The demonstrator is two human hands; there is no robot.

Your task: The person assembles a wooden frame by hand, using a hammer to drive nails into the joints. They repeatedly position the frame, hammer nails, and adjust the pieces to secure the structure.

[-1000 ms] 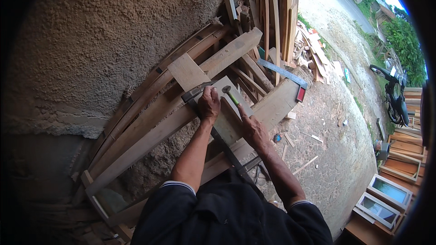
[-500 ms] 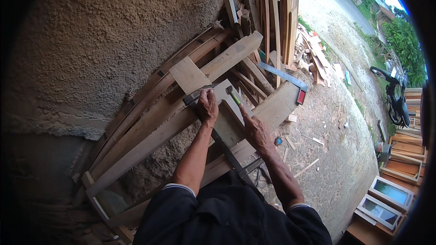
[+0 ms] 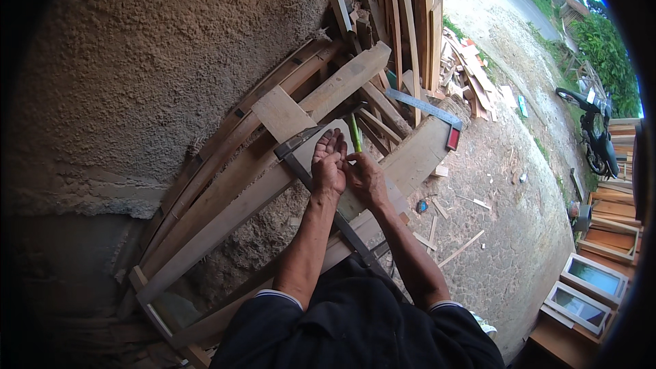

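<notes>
My left hand (image 3: 329, 167) is palm up with its fingers stretched out; whether something small lies in it I cannot make out. Close against it, my right hand (image 3: 367, 176) grips a hammer (image 3: 356, 135) by its green handle, which points away from me; its head is hard to make out. Beneath both hands lies a wooden frame of joined boards (image 3: 225, 222). A dark metal bar clamp (image 3: 352, 238) crosses this frame, its far end beside my left fingers. On a wide plank to the right rests a try square (image 3: 427, 109) with a metal blade and red-inset stock.
Long timbers (image 3: 408, 20) lean at the rough wall (image 3: 157, 61), with scrap wood (image 3: 471, 75) heaped nearby. A small blue round object (image 3: 421, 206) and offcuts lie on the stone ground. Farther right are a motorcycle (image 3: 594, 126) and glazed frames (image 3: 577, 306).
My left hand has left the clamp's end and turned palm up. My right hand has drawn in beside it, and the hammer now points more straight away from me.
</notes>
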